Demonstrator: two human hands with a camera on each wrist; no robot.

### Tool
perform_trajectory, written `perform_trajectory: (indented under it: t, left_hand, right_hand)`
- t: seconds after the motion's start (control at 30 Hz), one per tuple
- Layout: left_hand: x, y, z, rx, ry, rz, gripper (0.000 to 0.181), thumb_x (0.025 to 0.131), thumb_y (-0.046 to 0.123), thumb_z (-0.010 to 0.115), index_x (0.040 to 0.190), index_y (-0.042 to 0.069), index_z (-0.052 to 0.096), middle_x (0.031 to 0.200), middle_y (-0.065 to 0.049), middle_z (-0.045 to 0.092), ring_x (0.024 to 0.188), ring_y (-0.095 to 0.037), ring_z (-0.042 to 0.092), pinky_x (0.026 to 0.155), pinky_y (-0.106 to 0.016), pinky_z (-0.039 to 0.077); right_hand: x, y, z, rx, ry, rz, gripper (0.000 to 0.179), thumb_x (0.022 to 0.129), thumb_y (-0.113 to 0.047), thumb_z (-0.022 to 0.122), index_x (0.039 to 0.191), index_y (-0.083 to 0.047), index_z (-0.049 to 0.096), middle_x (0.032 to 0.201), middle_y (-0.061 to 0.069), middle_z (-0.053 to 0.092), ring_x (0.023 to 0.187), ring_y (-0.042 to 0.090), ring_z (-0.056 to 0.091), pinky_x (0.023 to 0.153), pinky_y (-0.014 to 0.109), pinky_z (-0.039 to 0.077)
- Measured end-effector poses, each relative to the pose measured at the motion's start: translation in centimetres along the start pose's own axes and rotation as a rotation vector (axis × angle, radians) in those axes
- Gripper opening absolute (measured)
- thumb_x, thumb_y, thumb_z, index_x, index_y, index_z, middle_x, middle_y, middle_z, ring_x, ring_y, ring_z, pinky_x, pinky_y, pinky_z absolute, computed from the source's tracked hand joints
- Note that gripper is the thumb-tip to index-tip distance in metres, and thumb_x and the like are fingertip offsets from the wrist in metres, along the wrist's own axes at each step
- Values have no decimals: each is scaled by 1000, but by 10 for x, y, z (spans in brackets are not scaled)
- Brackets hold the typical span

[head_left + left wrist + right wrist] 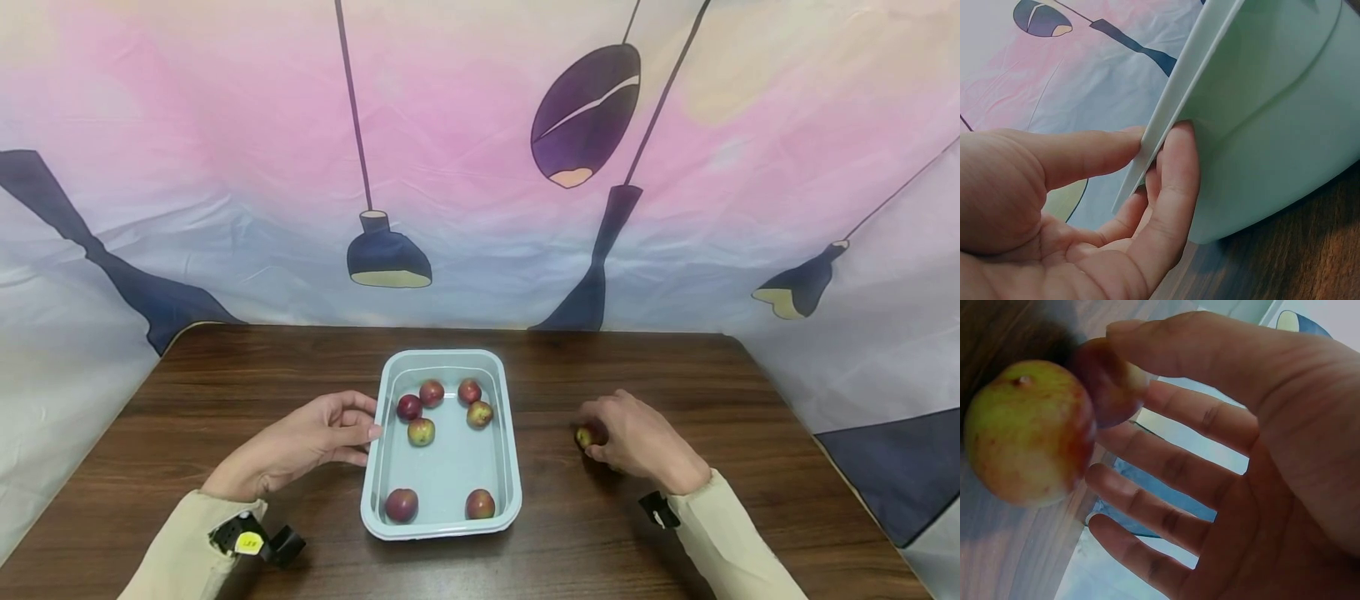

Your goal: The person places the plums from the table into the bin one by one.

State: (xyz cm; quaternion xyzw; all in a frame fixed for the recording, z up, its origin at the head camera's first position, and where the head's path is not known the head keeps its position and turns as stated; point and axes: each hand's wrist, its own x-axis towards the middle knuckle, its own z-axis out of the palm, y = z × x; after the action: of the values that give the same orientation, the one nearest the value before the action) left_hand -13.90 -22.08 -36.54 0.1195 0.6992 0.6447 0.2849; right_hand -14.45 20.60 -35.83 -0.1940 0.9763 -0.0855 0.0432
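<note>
My left hand (322, 433) pinches the left rim of a pale blue-green plastic tray (516, 467), thumb above the rim and fingers beneath it. The left wrist view shows this tray rim (1179, 94) between thumb and fingertips. Right of the tray, my right hand (637, 437) reaches down over two plums on the table. Its thumb and forefinger are around a dark red plum (1107, 381), while the other fingers stay spread. Right beside that one is a larger yellow-red plum (1029, 434). In the head view the hand hides most of both.
Several red and yellow plums lie in the tray, among them a yellowish plum (421, 432) and a red plum (401, 505) in the near left corner. The brown wooden table (555, 550) ends at a printed cloth backdrop (465, 167).
</note>
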Motion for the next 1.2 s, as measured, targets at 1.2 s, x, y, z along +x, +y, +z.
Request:
perform_trajectory:
  t: [1.2]
  left_hand:
    - [-1, 1, 1, 9, -7, 4, 59, 101, 15, 65, 139, -17, 32, 106, -9, 72, 104, -16, 71, 91, -36, 64]
  right_hand:
    - [2, 1, 0, -17, 24, 2, 21, 84, -17, 83, 104, -19, 74, 91, -7, 68, 90, 17, 55, 73, 32, 49]
